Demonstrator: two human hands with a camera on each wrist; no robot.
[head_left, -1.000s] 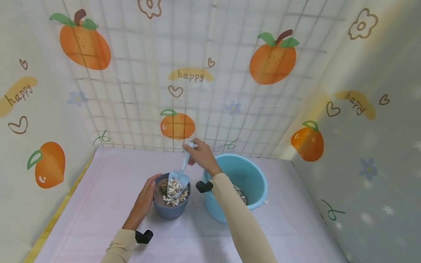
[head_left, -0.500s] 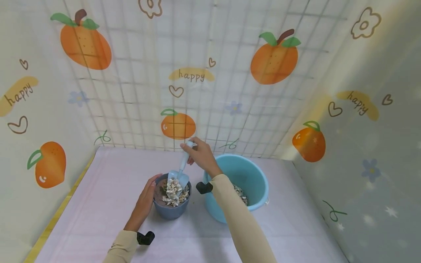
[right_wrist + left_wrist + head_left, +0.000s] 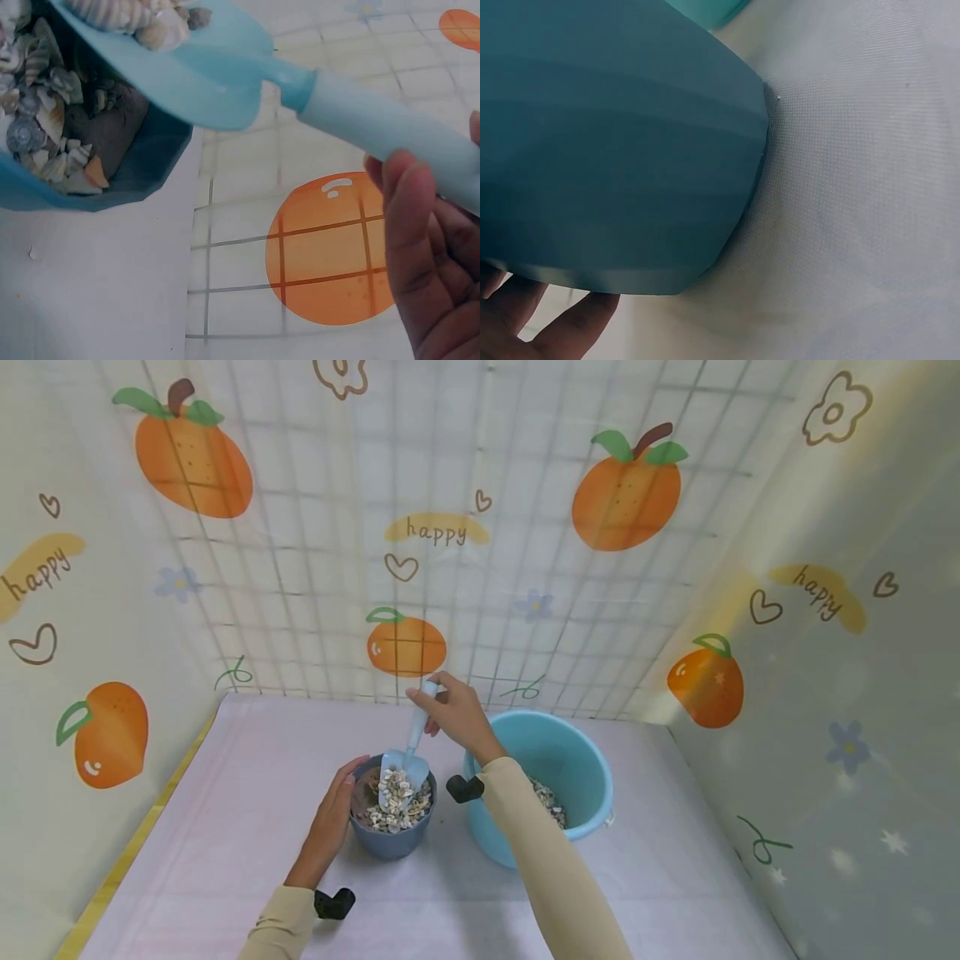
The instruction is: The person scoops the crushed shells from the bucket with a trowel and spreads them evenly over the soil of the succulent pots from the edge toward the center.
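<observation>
And here the right hand [image 3: 456,710] is pinching the light-blue scoop [image 3: 390,124] near the top of its handle, thumb against fingers! The blade is slanting down and to the left of that hand, its lower end lying over the shells [image 3: 393,818] in the dark blue-grey pot [image 3: 393,845]. Up close, a striped spiral shell [image 3: 109,13] is sitting on the blade with smaller pieces, nearer the pot than the fingers. Brownish soil-like matter is showing in the pot too.

Over to the left hand [image 3: 330,814]: it is resting against the pot's left side, fingers reaching fairly straight up toward the rim, and the pot is standing upright just to its right, on the bench [image 3: 660,893]. Just right of the right hand, a bigger light-blue bucket [image 3: 596,752] is standing with the right sleeve [image 3: 551,860] crossing in front of it; more pale bits are lying inside, too small to make out. Beyond both hands, an orange-printed sheet [image 3: 480,452] is hanging, a grid showing through, one printed orange sitting right behind the scoop's handle!
</observation>
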